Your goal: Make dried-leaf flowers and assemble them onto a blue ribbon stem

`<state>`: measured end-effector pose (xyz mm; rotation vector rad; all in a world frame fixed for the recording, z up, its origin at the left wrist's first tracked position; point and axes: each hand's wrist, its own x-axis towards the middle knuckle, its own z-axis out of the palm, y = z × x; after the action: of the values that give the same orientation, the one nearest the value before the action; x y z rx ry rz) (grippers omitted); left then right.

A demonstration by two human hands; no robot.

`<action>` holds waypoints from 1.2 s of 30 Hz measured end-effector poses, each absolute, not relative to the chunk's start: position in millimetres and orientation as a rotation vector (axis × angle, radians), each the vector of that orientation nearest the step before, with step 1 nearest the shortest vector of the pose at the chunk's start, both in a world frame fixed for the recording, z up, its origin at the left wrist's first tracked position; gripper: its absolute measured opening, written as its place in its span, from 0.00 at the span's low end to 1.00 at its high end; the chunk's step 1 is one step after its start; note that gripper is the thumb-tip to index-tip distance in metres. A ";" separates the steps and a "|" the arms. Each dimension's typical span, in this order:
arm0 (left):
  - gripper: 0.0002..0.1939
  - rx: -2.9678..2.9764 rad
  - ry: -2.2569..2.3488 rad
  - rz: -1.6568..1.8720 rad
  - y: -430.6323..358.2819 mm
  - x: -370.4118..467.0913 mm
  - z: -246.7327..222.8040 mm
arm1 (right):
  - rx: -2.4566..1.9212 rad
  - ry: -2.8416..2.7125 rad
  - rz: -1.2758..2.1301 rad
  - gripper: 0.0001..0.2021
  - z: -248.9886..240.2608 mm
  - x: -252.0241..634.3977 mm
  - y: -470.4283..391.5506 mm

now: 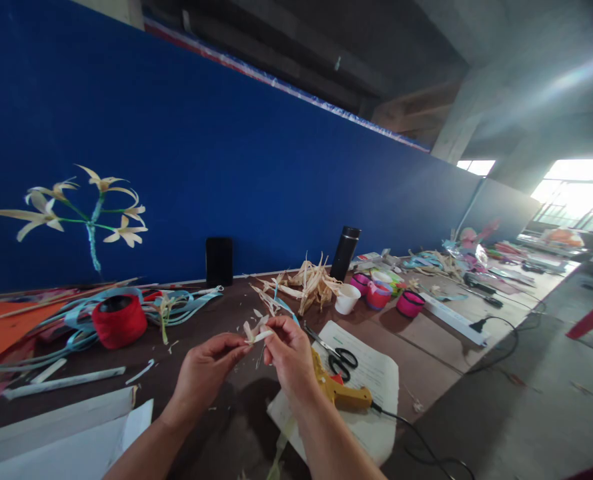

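Note:
Over the brown table, my left hand [207, 369] pinches the base of a small pale husk flower [249, 333] between thumb and fingertips. My right hand [292, 355] is closed on a petal of the same flower, its fingertips nearly meeting those of the left. How the petals join is partly hidden by the fingers. Just right of my right hand lie black-handled scissors [343, 361] on a printed paper sheet [371, 367], and a yellow glue gun [346, 393], partly covered by my forearm. Beyond both hands is a heap of dried husks [313, 283].
A finished husk-flower spray [95, 217] stands against the blue partition. Left are a red ribbon roll [119, 321], blue ribbons [196, 301] and a white box [66, 433]. A white cup [347, 299], black flask [345, 253] and power strip [455, 319] stand right. The glue gun's cord [416, 433] trails forward.

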<state>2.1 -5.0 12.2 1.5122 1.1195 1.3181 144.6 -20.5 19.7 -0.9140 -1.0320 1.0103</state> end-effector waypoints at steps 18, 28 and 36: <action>0.11 1.454 1.115 1.273 -3.7 1.5 12.4 | -0.913 -1.058 1.001 0.07 18.2 147.1 -22.1; 0.12 1.414 1.080 1.217 -0.8 1.1 8.0 | -0.916 -1.058 0.999 0.06 21.7 146.7 -24.5; 0.09 1.451 1.084 1.253 -0.4 1.7 7.0 | -0.922 -1.063 0.979 0.06 24.5 147.0 -25.5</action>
<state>1.7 -0.4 7.0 1.4509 1.0839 1.2526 147.0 -25.5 24.5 -0.9217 -1.0634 0.9787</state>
